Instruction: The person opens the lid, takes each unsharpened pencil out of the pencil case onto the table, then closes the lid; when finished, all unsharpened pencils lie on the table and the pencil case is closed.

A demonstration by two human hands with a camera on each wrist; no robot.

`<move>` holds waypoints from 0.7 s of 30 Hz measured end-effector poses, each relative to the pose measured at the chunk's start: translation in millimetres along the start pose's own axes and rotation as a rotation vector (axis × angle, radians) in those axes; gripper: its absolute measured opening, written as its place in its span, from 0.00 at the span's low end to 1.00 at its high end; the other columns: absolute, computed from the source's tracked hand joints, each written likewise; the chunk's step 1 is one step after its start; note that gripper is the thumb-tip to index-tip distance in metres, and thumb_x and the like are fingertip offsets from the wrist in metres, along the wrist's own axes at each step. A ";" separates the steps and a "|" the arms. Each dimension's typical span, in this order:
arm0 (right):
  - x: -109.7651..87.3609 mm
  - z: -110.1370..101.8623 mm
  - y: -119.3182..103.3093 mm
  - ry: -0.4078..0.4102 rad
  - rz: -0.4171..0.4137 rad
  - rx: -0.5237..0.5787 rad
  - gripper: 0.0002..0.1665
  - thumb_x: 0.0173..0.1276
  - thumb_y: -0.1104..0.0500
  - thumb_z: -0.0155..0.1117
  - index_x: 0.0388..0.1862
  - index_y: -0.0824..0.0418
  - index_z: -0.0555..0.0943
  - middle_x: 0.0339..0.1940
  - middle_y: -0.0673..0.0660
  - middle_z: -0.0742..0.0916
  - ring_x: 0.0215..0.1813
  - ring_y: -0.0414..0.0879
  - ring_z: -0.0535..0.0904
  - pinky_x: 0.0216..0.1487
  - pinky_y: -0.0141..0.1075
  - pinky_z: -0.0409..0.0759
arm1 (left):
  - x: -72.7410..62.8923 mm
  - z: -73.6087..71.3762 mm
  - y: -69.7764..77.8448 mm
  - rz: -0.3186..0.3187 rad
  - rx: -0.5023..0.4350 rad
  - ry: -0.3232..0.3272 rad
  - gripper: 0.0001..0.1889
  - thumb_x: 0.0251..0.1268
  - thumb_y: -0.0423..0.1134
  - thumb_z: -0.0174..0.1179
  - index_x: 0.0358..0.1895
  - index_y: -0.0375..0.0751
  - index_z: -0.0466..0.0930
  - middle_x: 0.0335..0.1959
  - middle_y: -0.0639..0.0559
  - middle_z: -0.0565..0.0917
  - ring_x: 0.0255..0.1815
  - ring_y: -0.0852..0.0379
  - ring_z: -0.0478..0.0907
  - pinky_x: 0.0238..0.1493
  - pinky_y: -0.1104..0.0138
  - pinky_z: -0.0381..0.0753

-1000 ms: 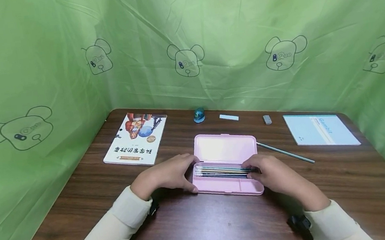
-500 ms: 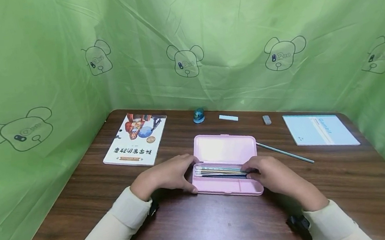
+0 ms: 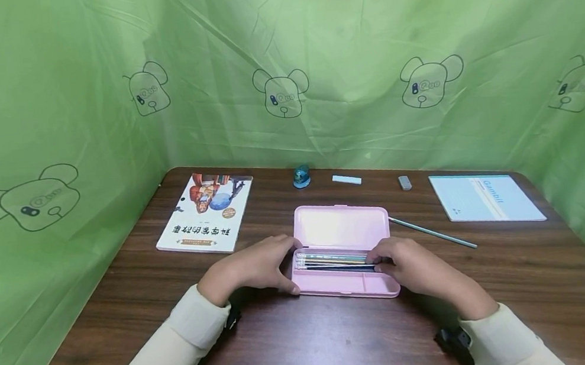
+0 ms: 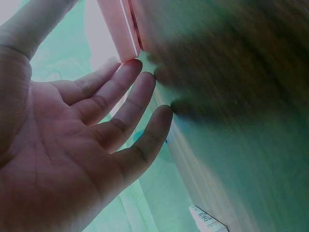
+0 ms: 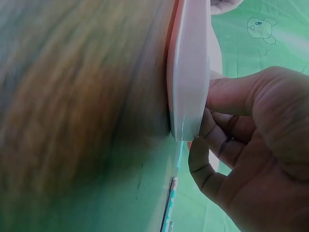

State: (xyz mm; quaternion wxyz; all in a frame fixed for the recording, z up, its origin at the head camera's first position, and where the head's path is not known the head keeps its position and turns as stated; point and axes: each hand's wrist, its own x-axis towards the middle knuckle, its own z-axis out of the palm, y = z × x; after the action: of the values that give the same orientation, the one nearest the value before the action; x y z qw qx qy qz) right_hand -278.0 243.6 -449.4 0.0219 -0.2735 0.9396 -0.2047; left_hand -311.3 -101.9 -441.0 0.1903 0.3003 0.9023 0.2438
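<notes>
A pink pencil case (image 3: 330,282) lies with its lid raised at the back. Several pencils (image 3: 333,260) are side by side in its rear compartment, white eraser ends to the left. My left hand (image 3: 255,266) spans the case's left end, thumb at the front corner and fingers at the back. In the left wrist view, fingertips (image 4: 133,65) meet the case's corner, while the other fingers are loosely bent. My right hand (image 3: 410,262) reaches over the case's right end, thumb and forefinger pinching the pencils' right ends. The right wrist view shows it past the case's end wall (image 5: 188,96), fingertips partly hidden.
One loose pencil (image 3: 434,231) lies right of the lid. Behind stand a blue sharpener (image 3: 301,177), a flat pale blue strip (image 3: 347,180) and a grey eraser (image 3: 405,182). A book (image 3: 205,215) lies at left, a light blue notebook (image 3: 487,198) at right. Green cloth (image 3: 288,141) borders the table.
My right hand has shifted very slightly left over the pencils, and the dark pencil ends that showed past its fingers are now covered. The left hand and case stay put.
</notes>
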 end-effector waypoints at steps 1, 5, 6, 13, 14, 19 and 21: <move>0.0 -0.1 0.0 -0.001 -0.001 0.002 0.15 0.70 0.74 0.76 0.44 0.54 0.93 0.41 0.46 0.93 0.47 0.40 0.86 0.51 0.44 0.91 | -0.2 -0.1 0.4 -0.001 0.000 0.000 0.43 0.58 0.51 0.87 0.73 0.42 0.77 0.70 0.47 0.82 0.75 0.48 0.77 0.83 0.50 0.74; -0.2 -0.3 0.4 -0.001 -0.004 0.008 0.15 0.70 0.74 0.76 0.43 0.53 0.93 0.41 0.45 0.92 0.46 0.39 0.85 0.50 0.43 0.90 | -0.2 -0.5 0.6 -0.006 0.001 0.002 0.43 0.58 0.51 0.87 0.73 0.41 0.77 0.70 0.47 0.82 0.74 0.48 0.77 0.83 0.50 0.74; -0.2 -0.3 0.6 -0.001 -0.005 0.009 0.15 0.70 0.74 0.76 0.43 0.53 0.93 0.41 0.45 0.92 0.46 0.39 0.85 0.50 0.43 0.90 | -0.2 -0.6 0.8 -0.006 0.000 0.002 0.42 0.58 0.51 0.87 0.73 0.41 0.77 0.70 0.47 0.82 0.74 0.48 0.77 0.82 0.49 0.74; -0.5 0.2 2.5 -0.005 -0.007 0.023 0.15 0.71 0.74 0.75 0.44 0.53 0.92 0.41 0.44 0.92 0.46 0.38 0.85 0.49 0.41 0.90 | -0.3 -0.2 0.8 -0.009 -0.009 0.002 0.42 0.58 0.51 0.87 0.73 0.42 0.77 0.70 0.47 0.82 0.74 0.48 0.76 0.83 0.49 0.74; -0.5 0.3 2.6 -0.006 -0.007 0.024 0.15 0.71 0.74 0.75 0.44 0.53 0.92 0.41 0.44 0.92 0.46 0.38 0.85 0.49 0.41 0.90 | -0.2 0.0 0.8 -0.009 -0.009 0.001 0.42 0.58 0.51 0.87 0.73 0.42 0.77 0.70 0.47 0.82 0.74 0.49 0.76 0.82 0.50 0.74; -0.7 0.4 2.5 -0.008 -0.002 0.031 0.15 0.71 0.73 0.75 0.44 0.52 0.92 0.41 0.44 0.91 0.46 0.38 0.84 0.49 0.41 0.90 | -0.1 0.4 0.8 -0.012 -0.003 0.002 0.43 0.58 0.51 0.87 0.73 0.42 0.77 0.70 0.47 0.82 0.75 0.49 0.76 0.83 0.50 0.74; -0.7 0.4 2.7 -0.008 -0.001 0.034 0.15 0.71 0.73 0.75 0.44 0.52 0.92 0.41 0.44 0.91 0.46 0.38 0.84 0.49 0.41 0.90 | -0.4 0.3 1.1 -0.013 0.001 0.004 0.43 0.58 0.51 0.87 0.73 0.41 0.77 0.70 0.47 0.82 0.75 0.48 0.76 0.83 0.50 0.74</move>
State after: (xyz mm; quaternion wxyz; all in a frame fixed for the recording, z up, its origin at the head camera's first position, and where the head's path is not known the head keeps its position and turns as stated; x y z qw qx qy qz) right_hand -278.7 245.9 -450.9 0.0301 -0.2743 0.9357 -0.2196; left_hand -310.3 -101.2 -440.6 0.1901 0.2940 0.9048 0.2426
